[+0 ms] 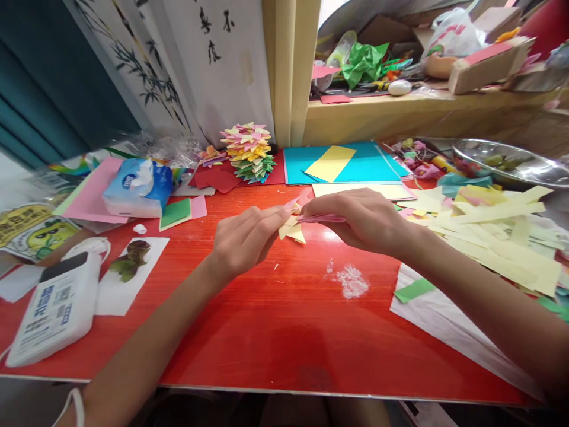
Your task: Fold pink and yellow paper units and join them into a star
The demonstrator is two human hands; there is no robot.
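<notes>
My left hand (249, 240) and my right hand (360, 216) nearly meet above the middle of the red table. A pink folded paper strip (326, 219) is pinched under the fingers of my right hand. The closed fingertips of my left hand grip a small pink folded paper piece (292, 204). Just below the fingertips are pale yellow folded paper pieces (293, 230); whether they are held or lie on the table I cannot tell. Behind my hands stands a layered folded-paper model (249, 151) in pink, yellow and green.
Cut yellow paper strips (498, 237) pile up on the right, near a metal bowl (515, 163). Blue sheets (364, 169) carry a yellow rectangle (331, 163) at the back. On the left are a tissue pack (138, 187) and a white plastic box (57, 308).
</notes>
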